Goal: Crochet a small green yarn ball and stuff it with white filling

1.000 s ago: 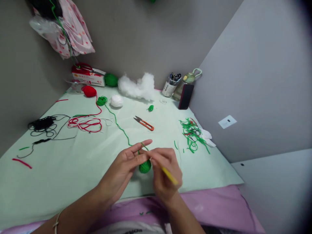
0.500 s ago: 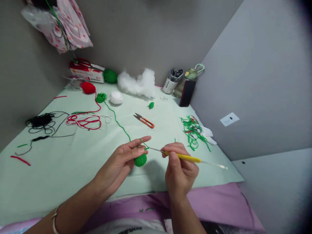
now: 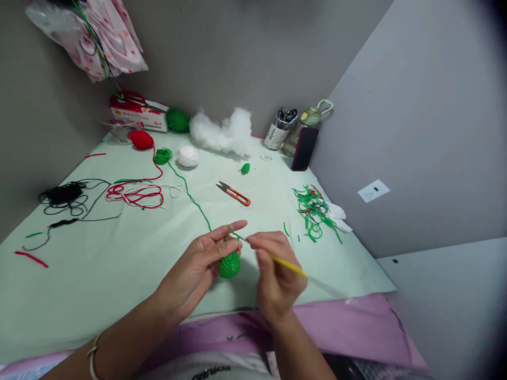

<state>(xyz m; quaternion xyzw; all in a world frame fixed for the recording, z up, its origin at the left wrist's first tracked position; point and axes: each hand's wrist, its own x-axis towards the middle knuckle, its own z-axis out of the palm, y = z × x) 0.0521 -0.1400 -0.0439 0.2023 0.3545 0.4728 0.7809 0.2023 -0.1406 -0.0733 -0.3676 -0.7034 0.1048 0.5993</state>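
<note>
Between thumb and fingers, my left hand (image 3: 198, 266) pinches a small green crocheted piece (image 3: 229, 265), its index finger stretched out with green yarn over it. That yarn (image 3: 191, 198) runs back to a small green bundle (image 3: 162, 155). My right hand (image 3: 279, 277) is closed on a crochet hook with a yellow handle (image 3: 291, 265). The hook's thin metal tip meets the yarn just above the green piece, close to my left fingertips. The hook's rear end is blurred.
Orange thread snips (image 3: 235, 194) lie beyond my hands. Farther back are white stuffing (image 3: 222, 133), a white yarn ball (image 3: 187, 157), a red one (image 3: 141, 140) and a phone (image 3: 304, 149). Yarn scraps (image 3: 315, 211) lie right; black yarn (image 3: 65, 195) lies left.
My right hand has moved left and slightly down, closer to my left hand, and the hook is tilted more steeply. The green piece has turned and hangs slightly lower.
</note>
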